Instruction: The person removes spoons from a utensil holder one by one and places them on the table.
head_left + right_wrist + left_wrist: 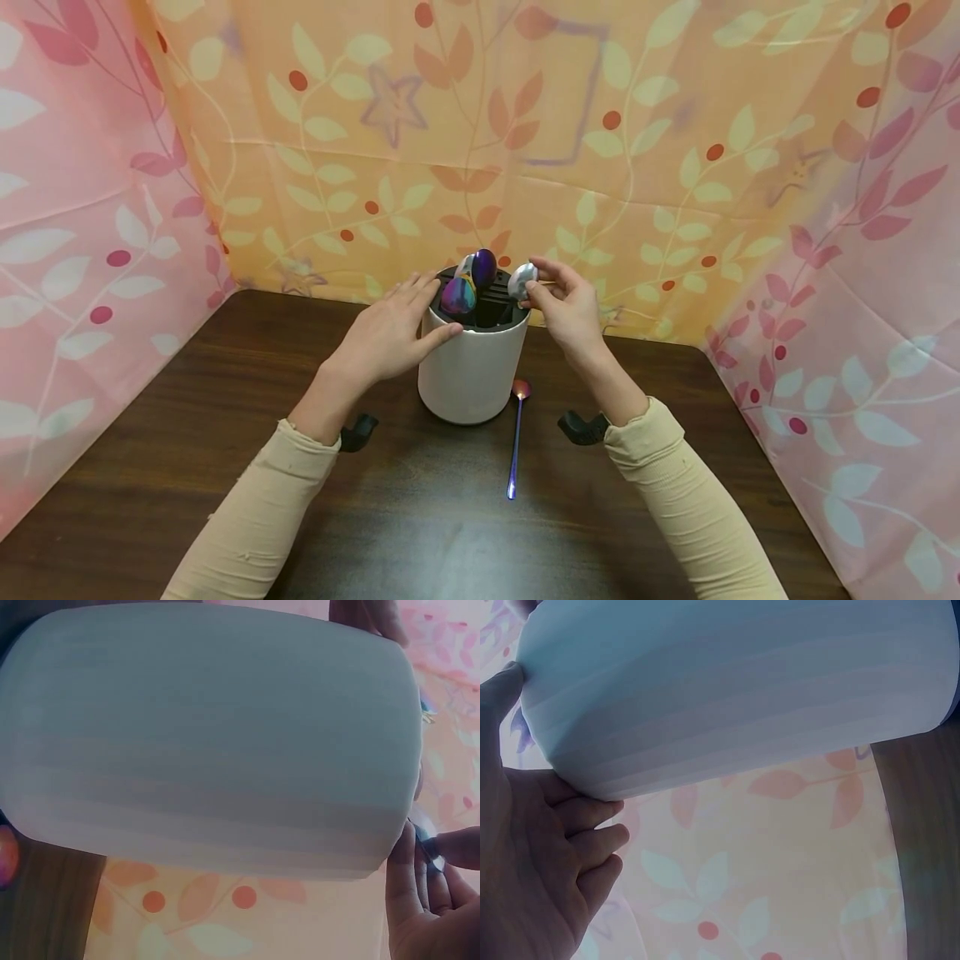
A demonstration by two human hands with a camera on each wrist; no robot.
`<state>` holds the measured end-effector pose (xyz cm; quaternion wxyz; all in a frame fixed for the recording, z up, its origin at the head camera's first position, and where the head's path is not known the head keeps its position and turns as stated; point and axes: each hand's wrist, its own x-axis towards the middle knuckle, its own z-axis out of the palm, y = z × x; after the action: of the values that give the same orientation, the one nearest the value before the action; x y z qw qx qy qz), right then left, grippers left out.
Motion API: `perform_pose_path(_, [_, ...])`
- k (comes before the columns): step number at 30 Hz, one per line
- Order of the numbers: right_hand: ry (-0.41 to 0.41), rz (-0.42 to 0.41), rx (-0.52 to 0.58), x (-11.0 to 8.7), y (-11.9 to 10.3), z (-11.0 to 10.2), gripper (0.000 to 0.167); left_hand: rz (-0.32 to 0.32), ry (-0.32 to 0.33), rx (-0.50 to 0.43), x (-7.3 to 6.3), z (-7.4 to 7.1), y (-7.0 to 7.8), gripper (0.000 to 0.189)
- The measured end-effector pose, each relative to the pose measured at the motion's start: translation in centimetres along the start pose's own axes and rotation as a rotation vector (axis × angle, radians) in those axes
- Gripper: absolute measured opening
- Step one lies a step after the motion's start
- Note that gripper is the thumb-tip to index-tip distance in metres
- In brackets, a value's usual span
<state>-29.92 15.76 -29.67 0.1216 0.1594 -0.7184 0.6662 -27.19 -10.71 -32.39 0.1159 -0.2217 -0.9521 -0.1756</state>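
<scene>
A white cylindrical utensil holder point(471, 375) with a black slotted top stands upright near the back of the table. My left hand point(390, 329) rests against its left rim, fingers extended and thumb along the front edge. At the right rim my right hand point(566, 308) pinches the bowl of a silver spoon point(522, 282) between thumb and fingers; its handle is hidden. Several spoons stand bowl-up in the slots, among them a rainbow-coloured spoon point(458, 297) and a dark purple spoon point(484, 267). In the right wrist view the silver spoon point(429, 841) is mostly covered by fingers.
A long-handled iridescent spoon point(516, 442) lies on the dark wooden table point(435, 500), in front and to the right of the holder. Patterned cloth point(480, 125) hangs behind the table and on both sides. A black wrist-worn device point(583, 427) sits by each wrist.
</scene>
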Motion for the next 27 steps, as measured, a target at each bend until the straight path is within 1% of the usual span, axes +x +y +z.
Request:
perform_pose_path(8, [0.017,-0.061,0.019,-0.1,-0.6,-0.2,0.04,0.006,-0.002,-0.004,0.2,0.1,0.0,0.094])
perform_pose_path(16, [0.044,-0.121,0.076,-0.3,-1.7,-0.5,0.039,0.013,0.0,0.001,0.4,0.2,0.0,0.094])
perform_pose_path(21, [0.07,-0.183,0.081,-0.5,-2.6,-0.8,0.039,0.011,0.003,0.005,0.4,0.2,0.0,0.094])
perform_pose_path(27, [0.102,-0.255,0.161,-0.6,-3.8,-1.4,0.037,0.012,0.001,0.002,0.3,0.1,-0.1,0.094])
